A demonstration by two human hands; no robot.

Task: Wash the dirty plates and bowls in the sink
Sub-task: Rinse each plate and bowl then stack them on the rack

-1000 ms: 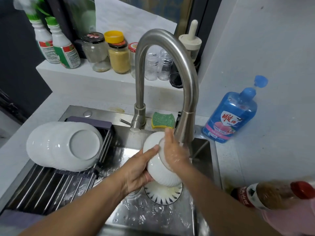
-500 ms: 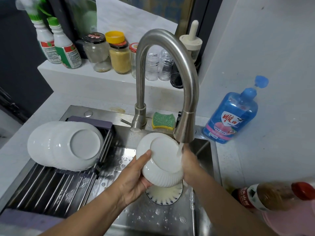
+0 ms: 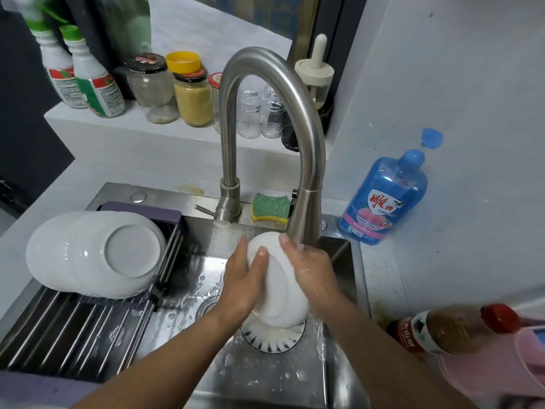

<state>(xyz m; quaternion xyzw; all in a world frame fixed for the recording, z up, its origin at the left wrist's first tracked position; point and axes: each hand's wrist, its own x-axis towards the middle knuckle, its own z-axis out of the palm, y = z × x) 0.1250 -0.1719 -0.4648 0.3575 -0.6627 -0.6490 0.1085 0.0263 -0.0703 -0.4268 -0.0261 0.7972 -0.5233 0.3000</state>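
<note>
Under the faucet spout (image 3: 305, 219), over the sink (image 3: 265, 379), a white bowl (image 3: 278, 287) is held on edge, likely so the stream can rinse it. It is clasped by the left hand (image 3: 240, 281) and right hand (image 3: 314, 274), thumbs pressed on its face, fingers (image 3: 244, 244) curled behind.

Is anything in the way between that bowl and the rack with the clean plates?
Nothing visible. Only open sink lies between the bowl and the rack; plates fill its far end, near bars bare.
</note>
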